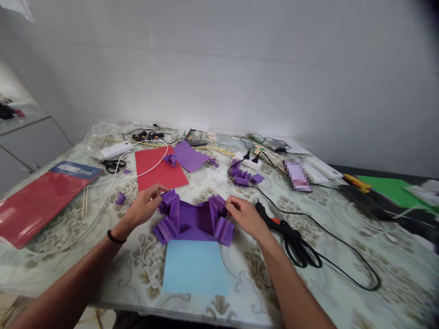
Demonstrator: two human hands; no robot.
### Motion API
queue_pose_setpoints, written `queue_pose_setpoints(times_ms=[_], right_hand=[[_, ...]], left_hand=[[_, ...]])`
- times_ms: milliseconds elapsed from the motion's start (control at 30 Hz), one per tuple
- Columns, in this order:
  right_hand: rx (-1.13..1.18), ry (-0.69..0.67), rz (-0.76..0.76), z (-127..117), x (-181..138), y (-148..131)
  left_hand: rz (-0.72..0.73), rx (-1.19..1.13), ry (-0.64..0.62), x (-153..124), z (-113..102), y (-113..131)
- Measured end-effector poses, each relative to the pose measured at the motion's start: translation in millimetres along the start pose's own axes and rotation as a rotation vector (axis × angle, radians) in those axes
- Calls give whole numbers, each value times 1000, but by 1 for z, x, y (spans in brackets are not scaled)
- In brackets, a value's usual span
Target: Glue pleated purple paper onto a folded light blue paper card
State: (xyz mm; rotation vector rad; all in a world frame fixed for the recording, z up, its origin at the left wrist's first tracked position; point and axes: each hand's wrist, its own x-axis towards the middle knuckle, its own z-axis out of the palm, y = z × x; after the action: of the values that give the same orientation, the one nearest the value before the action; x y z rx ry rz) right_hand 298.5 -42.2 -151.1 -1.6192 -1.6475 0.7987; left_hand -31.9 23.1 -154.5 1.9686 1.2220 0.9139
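Note:
A purple folded-paper piece (196,220) lies in front of me, with pleated folds at its left and right ends and a flat panel between them. My left hand (147,204) pinches the upper pleats at its left end. At the opposite end, my right hand (242,212) grips the pleated edge between thumb and fingers. A light blue paper sheet (195,267) lies flat just below the purple piece, on my side of it. To the right of my right hand rests a black glue gun (269,219) with a looped cable.
A red sheet (159,169), a purple sheet (190,156) and black scissors (113,164) lie farther back. Packaged red paper (44,196) is at left. A white power strip (247,161), a phone (297,175) and green paper (391,189) lie at right. Cables cross the table.

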Motion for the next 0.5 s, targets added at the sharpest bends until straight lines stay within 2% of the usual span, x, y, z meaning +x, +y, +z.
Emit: queue_pose_setpoints(times_ms=[300,500], right_hand=[[-39,-37,-17,-5,-2,2],[-34,-67,-61,-3,-2,0]], left_hand=[[32,21,-119,-2,2,1],[149,126,-109,-17,10,29]])
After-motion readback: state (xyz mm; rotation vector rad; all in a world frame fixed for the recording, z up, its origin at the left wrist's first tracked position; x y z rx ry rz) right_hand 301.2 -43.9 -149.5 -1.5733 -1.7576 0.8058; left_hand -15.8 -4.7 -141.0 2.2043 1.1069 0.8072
